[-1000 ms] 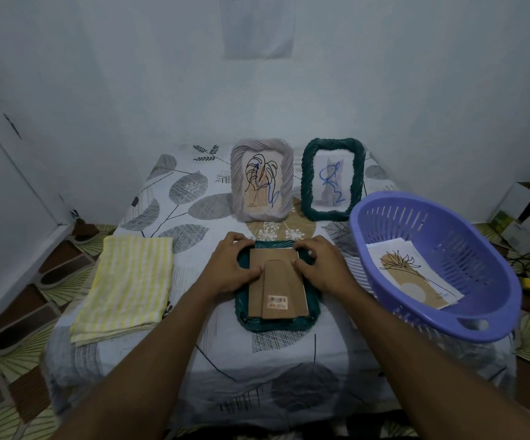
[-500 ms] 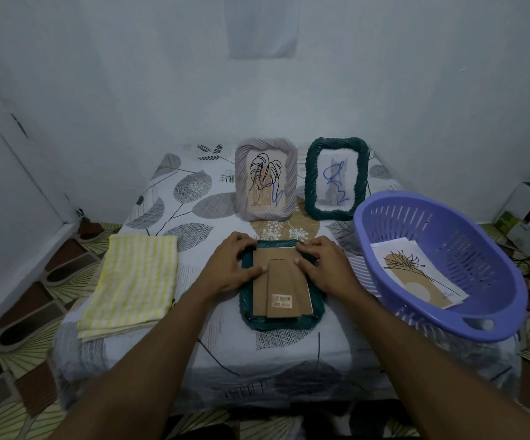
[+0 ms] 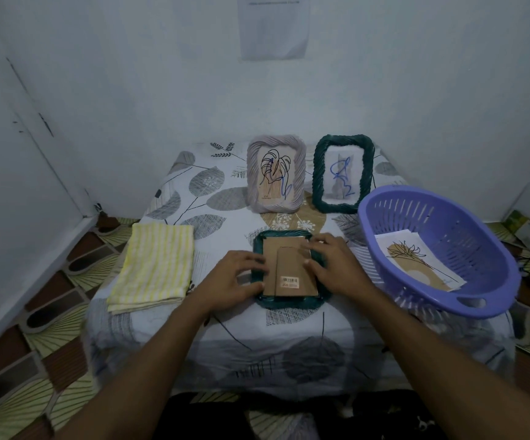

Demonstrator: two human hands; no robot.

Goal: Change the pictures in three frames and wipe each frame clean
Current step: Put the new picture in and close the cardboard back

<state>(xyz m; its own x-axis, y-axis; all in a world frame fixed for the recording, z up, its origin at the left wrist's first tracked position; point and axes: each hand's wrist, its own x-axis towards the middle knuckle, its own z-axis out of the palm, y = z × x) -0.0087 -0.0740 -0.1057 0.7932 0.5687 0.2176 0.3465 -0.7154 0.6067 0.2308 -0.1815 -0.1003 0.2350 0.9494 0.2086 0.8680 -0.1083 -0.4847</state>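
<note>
A dark green frame lies face down in the middle of the table, its brown cardboard back with a barcode sticker turned up. My left hand rests on the frame's left edge, fingertips at the cardboard's left side. My right hand lies on the right edge, fingers touching the cardboard's upper right. Behind them a grey frame with a leaf drawing and a second green frame with a blue scribble stand upright. A yellow striped cloth lies folded at the left.
A purple plastic basket sits at the table's right edge, tilted, with printed pictures inside. The table wears a leaf-patterned cover and stands against a white wall. Patterned floor tiles lie to the left, boxes and cables to the right.
My left hand has slid down the frame's left side toward me. My right hand stays near the top right of the cardboard back. The camera view shifted slightly.
</note>
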